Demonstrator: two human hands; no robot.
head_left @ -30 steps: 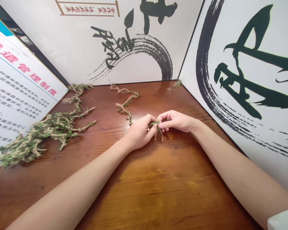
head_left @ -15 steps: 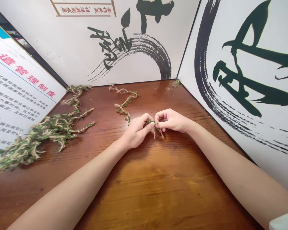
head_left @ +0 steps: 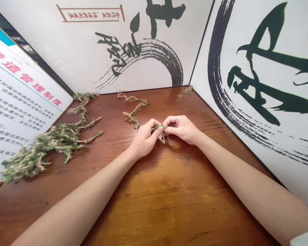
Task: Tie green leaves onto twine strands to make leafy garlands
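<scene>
A length of twine with small green leaves (head_left: pixel 135 111) lies in bends on the wooden table and runs to my left hand. Near its end, my left hand (head_left: pixel 146 136) is closed, thumb and forefinger pinching the leafy twine. Right beside it, my right hand (head_left: pixel 182 130) is closed too, its fingertips pinching the same twine where a green leafy bit shows between the two hands. A short loose twine end (head_left: pixel 164 138) hangs below the fingertips. Exactly how the strands cross there is hidden by the fingers.
On the left of the brown wooden table (head_left: pixel 164 205) lies a tangled heap of leafy twine (head_left: pixel 53 141), trailing toward the back panel. Green scraps (head_left: pixel 189 89) sit in the far corner. White panels with dark brushwork (head_left: pixel 151 61) stand behind and to the right; a printed board (head_left: pixel 20 106) leans left.
Both hands have shifted slightly up, and the right fingers have moved a little left, closer to the left thumb. The hanging twine ends have changed position. The view has tilted slightly.
</scene>
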